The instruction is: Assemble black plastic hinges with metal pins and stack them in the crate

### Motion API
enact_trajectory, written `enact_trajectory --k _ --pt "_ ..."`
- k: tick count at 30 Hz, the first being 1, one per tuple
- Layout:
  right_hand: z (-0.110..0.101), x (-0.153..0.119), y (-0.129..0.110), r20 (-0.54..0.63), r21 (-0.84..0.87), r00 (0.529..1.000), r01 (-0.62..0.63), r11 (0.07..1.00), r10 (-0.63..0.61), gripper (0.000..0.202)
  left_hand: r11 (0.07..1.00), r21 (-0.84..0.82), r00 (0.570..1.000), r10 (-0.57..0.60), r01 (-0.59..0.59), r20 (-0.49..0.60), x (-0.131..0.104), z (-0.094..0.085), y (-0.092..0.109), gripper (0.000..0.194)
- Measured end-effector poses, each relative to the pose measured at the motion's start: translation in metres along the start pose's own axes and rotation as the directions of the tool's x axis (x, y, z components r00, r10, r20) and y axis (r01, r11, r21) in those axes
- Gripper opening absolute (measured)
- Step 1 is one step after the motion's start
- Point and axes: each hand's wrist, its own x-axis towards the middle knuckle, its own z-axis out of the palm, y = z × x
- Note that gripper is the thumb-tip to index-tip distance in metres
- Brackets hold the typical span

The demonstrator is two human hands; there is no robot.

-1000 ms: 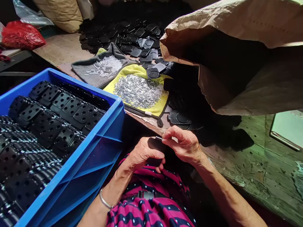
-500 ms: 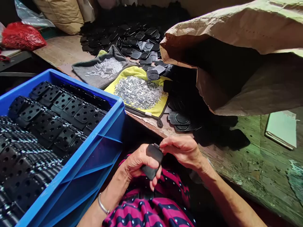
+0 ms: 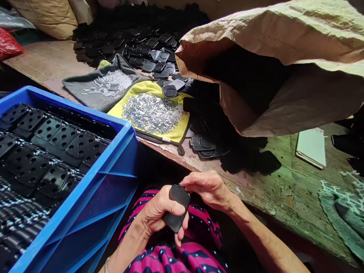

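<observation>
Over the lap, my left hand [image 3: 162, 208] grips a flat black plastic plate [image 3: 176, 206] with rounded corners, thumb across its smooth face and fingers behind. My right hand [image 3: 209, 187] pinches at the plate's upper right edge, where a small knob-like end shows. Whether those fingertips hold a small part or the edge itself is hidden. Beyond the hands, a yellow cloth [image 3: 116, 108] carries a heap of short silvery pins [image 3: 152, 113]. White plastic slivers [image 3: 112, 83] lie on a grey cloth [image 3: 76, 85] beside it.
At left stands a blue crate [image 3: 93, 167] packed with rows of black plates with holes [image 3: 55, 182]. Loose black plates [image 3: 170, 91] are piled at the back. A large open paper sack [image 3: 284, 110] rests at right, near a pale notebook [image 3: 311, 148] on the wooden bench [image 3: 287, 197].
The view has swung to the right, so the bench and crate sit farther left. Both hands stay together at the black plate, with the right fingertips still at its upper edge.
</observation>
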Motion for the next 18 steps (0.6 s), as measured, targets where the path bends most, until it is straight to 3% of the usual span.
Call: enact_trajectory --k 6,12,15,17,18 --pt "-0.001 0.002 -0.001 -0.009 -0.109 0.996 0.085 0.990 -0.087 0.015 0.998 0.065 0.999 -0.026 0.027 -0.024 0.003 0.002 0.008 0.009" --pt "0.004 0.001 -0.006 0.034 -0.237 0.962 0.272 0.933 -0.272 0.022 0.990 0.119 0.996 -0.065 0.071 -0.055 0.003 0.000 0.008 0.011" --pt "0.002 0.009 -0.008 0.116 -0.285 0.970 0.238 0.928 -0.213 0.024 0.989 0.145 0.993 -0.012 0.028 -0.116 0.005 -0.005 0.007 0.012" --pt "-0.010 0.019 -0.011 0.203 -0.275 0.972 0.174 0.946 -0.120 0.018 0.981 0.193 0.984 0.055 -0.022 -0.170 0.005 -0.008 0.009 0.015" --pt "-0.020 0.026 -0.012 0.176 -0.273 0.982 0.113 0.955 -0.066 0.014 0.974 0.222 0.978 0.089 -0.045 -0.189 0.004 -0.009 0.011 0.017"
